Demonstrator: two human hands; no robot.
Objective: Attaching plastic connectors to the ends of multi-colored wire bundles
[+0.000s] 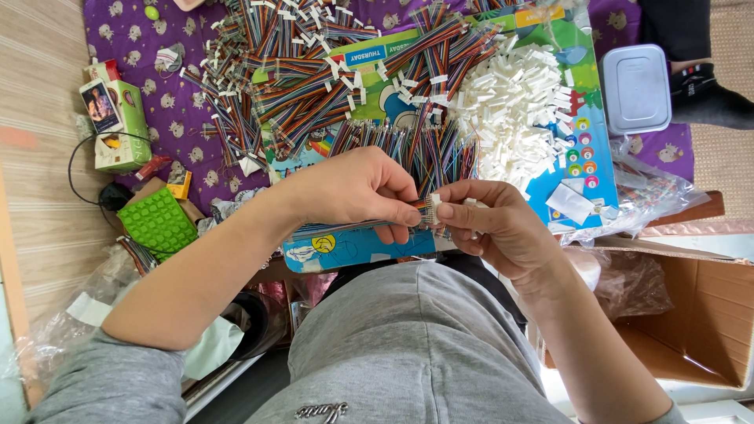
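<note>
Purple patterned cloth carries a large heap of finished rainbow ribbon cables (314,78) and loose white plastic connector housings (514,106). Left hand (357,192) pinches one cable's end; right hand (491,224) pinches a white connector (434,201) at it, above the lap. Many housings remain.

Two hands work at frame centre, the left hand (357,188) and the right hand (491,220); one grey lidded box (636,88) sits upper right; one green bumpy block (157,222) lies at left; one open cardboard box (699,314) stands lower right; the rainbow ribbon cables (306,71) and white connector housings (518,102) are heaped beyond counting.
</note>
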